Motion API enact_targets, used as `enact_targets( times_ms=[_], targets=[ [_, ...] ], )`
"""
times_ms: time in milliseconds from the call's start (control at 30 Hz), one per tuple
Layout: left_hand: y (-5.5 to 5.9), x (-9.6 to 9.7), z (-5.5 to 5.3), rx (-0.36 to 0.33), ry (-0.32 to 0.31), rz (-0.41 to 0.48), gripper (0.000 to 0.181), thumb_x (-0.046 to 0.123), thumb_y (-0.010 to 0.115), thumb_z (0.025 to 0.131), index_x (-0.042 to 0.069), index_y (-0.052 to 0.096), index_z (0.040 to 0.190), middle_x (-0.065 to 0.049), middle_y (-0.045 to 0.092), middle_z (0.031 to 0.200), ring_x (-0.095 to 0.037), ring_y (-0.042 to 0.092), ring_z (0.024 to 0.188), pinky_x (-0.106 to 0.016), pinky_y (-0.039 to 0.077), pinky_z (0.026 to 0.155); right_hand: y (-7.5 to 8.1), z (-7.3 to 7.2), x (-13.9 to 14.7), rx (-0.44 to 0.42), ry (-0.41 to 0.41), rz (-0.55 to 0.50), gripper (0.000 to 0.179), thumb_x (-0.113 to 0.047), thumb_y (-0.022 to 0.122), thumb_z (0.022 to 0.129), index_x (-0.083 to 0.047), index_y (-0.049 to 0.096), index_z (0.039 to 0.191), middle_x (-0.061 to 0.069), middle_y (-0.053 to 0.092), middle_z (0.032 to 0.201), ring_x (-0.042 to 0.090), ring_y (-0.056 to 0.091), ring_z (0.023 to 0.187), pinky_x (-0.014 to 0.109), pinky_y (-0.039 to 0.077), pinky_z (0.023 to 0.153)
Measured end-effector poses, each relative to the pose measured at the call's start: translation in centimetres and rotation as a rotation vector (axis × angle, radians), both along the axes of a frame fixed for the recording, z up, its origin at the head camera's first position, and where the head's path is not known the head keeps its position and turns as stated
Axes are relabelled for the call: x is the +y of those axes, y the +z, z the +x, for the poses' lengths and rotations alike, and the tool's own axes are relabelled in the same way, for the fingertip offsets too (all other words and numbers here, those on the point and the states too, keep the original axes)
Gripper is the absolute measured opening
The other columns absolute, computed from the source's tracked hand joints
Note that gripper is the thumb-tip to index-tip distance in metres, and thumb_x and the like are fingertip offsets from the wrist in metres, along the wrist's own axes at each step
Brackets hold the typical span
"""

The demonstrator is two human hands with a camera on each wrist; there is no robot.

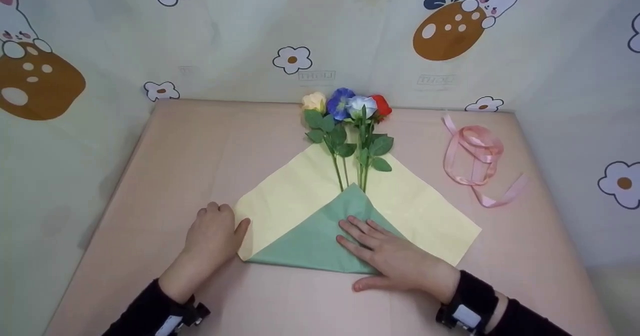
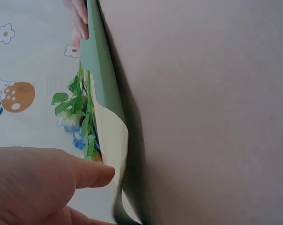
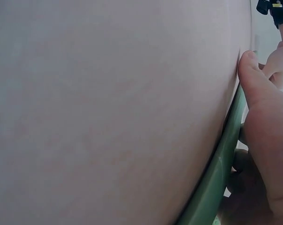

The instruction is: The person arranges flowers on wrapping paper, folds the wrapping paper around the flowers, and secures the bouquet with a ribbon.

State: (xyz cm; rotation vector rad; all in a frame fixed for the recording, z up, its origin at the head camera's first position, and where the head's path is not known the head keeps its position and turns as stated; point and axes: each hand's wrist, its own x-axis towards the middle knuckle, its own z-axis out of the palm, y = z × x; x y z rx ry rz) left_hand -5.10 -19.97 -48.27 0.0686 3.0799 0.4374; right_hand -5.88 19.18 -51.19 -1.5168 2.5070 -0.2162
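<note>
Left hand, left of centre in the head view, pinches the corner of the wrapping paper, seemingly to control that edge; right hand, lower right of centre, lies flat, fingers spread over the green flap, probably holding the fold down. Flowers at top centre reach past the paper, presumably so their heads show; pink ribbon lies loose at right. Left wrist view: at lower left, the thumb meets the curling cream edge. Right wrist view: at right, the hand borders the green fold
</note>
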Motion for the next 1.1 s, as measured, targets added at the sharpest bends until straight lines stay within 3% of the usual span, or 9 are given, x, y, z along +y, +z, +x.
enact_targets(
  times_ms=[133, 233, 400, 633, 700, 867, 1000, 1100],
  targets=[
    [0.4, 0.3, -0.2, -0.051, -0.038, 0.080, 0.045, 0.031, 0.076, 0.102, -0.008, 0.061, 0.085, -0.017, 0.057, 0.077, -0.035, 0.059, 0.069, -0.049, 0.052, 0.060, -0.1, 0.0, 0.0, 0.016, 0.009, -0.013, 0.093, -0.068, 0.053, 0.107, -0.006, 0.030, 0.172, 0.023, 0.018, 0.180, 0.042, 0.019, 0.166, 0.058, 0.030, 0.128],
    [0.8, 0.4, -0.5, -0.163, -0.046, 0.217, 0.041, 0.035, 0.072, 0.105, -0.001, 0.061, 0.088, -0.010, 0.057, 0.076, -0.027, 0.056, 0.066, -0.041, 0.048, 0.059, -0.2, 0.0, 0.0, 0.019, 0.012, -0.014, 0.093, -0.068, 0.053, 0.107, -0.006, 0.030, 0.172, 0.023, 0.017, 0.180, 0.042, 0.019, 0.166, 0.058, 0.030, 0.128],
    [2.1, 1.0, -0.7, -0.335, -0.035, 0.464, 0.031, 0.026, 0.068, 0.108, -0.003, 0.060, 0.113, -0.008, 0.061, 0.085, -0.021, 0.058, 0.071, -0.034, 0.049, 0.062, -0.2, -0.1, 0.0, 0.030, 0.015, -0.006, 0.095, -0.070, 0.054, 0.105, -0.006, 0.030, 0.173, 0.022, 0.018, 0.180, 0.042, 0.019, 0.166, 0.057, 0.031, 0.128],
    [4.1, 1.1, -1.1, -0.360, 0.001, 0.740, 0.034, 0.013, 0.059, 0.110, -0.008, 0.052, 0.137, -0.015, 0.065, 0.109, -0.022, 0.064, 0.091, -0.035, 0.054, 0.082, -0.3, -0.1, 0.0, 0.048, 0.018, 0.008, 0.095, -0.071, 0.052, 0.106, -0.007, 0.030, 0.173, 0.022, 0.018, 0.180, 0.041, 0.020, 0.166, 0.056, 0.031, 0.129],
    [4.4, 1.1, -1.4, -0.374, 0.034, 0.884, 0.038, 0.012, 0.056, 0.112, -0.009, 0.047, 0.142, -0.016, 0.066, 0.112, -0.022, 0.067, 0.093, -0.034, 0.058, 0.082, -0.3, -0.1, 0.0, 0.054, 0.021, 0.008, 0.095, -0.071, 0.052, 0.106, -0.006, 0.030, 0.172, 0.023, 0.019, 0.180, 0.041, 0.020, 0.166, 0.056, 0.031, 0.129],
    [4.8, 1.6, -1.6, -0.457, 0.164, 1.236, 0.043, 0.020, 0.044, 0.117, -0.001, 0.033, 0.153, -0.016, 0.072, 0.102, -0.024, 0.073, 0.079, -0.041, 0.064, 0.065, -0.4, -0.1, 0.1, 0.079, 0.030, 0.003, 0.096, -0.071, 0.053, 0.105, -0.006, 0.031, 0.172, 0.023, 0.020, 0.179, 0.042, 0.022, 0.165, 0.056, 0.032, 0.128],
    [5.1, 2.5, -1.3, -0.527, 0.211, 1.372, 0.052, 0.038, 0.048, 0.117, 0.005, 0.031, 0.153, -0.020, 0.071, 0.113, -0.031, 0.077, 0.087, -0.047, 0.067, 0.069, -0.4, -0.1, 0.1, 0.082, 0.030, -0.005, 0.097, -0.071, 0.054, 0.104, -0.006, 0.032, 0.172, 0.023, 0.021, 0.179, 0.042, 0.022, 0.165, 0.056, 0.032, 0.128],
    [5.3, 3.4, -1.1, -0.567, 0.179, 1.399, 0.062, 0.041, 0.057, 0.114, 0.003, 0.028, 0.153, -0.026, 0.062, 0.130, -0.034, 0.077, 0.101, -0.049, 0.067, 0.076, -0.4, -0.1, 0.2, 0.075, 0.029, -0.008, 0.096, -0.071, 0.054, 0.104, -0.006, 0.032, 0.172, 0.023, 0.021, 0.179, 0.042, 0.021, 0.165, 0.056, 0.032, 0.128]
  ],
)
